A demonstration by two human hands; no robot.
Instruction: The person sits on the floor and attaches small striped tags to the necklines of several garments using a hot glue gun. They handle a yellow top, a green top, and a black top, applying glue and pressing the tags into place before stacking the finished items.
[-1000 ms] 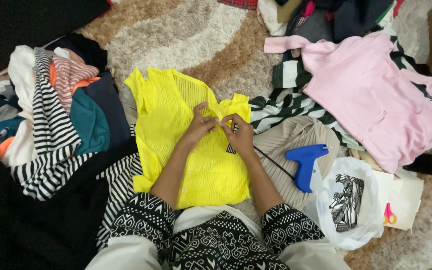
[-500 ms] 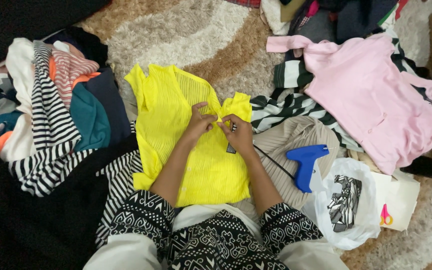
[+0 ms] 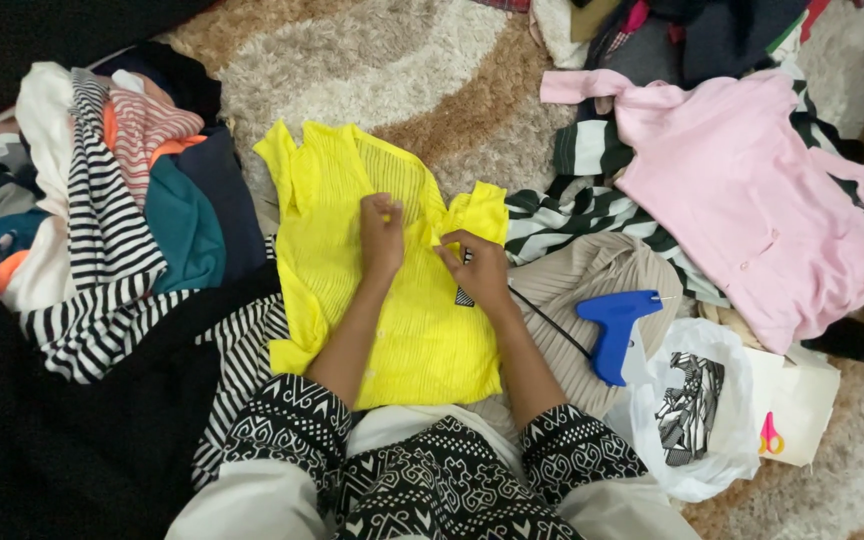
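A bright yellow ribbed top (image 3: 402, 320) lies flat in front of my knees on a pile of clothes. My left hand (image 3: 382, 235) pinches its fabric near the neckline. Just to the right, with a small gap between the hands, my right hand (image 3: 477, 270) pinches the neck edge. A small black-and-white tag (image 3: 464, 297) shows under the right hand's fingers. From there a thin black strand (image 3: 552, 322) runs right, toward a blue tagging gun (image 3: 614, 322) lying on a beige pleated garment (image 3: 592, 275).
A heap of striped, teal and orange clothes (image 3: 122, 210) lies to the left. At the right are a pink shirt (image 3: 752, 190), a black-and-white striped garment (image 3: 582, 200), a white plastic bag (image 3: 692, 410) and a white box (image 3: 797, 405). A shaggy brown-and-cream rug (image 3: 402, 80) lies beyond.
My hands were touching at the neckline; the left hand has now shifted a little up and to the left, opening a small gap. The right hand stays in place.
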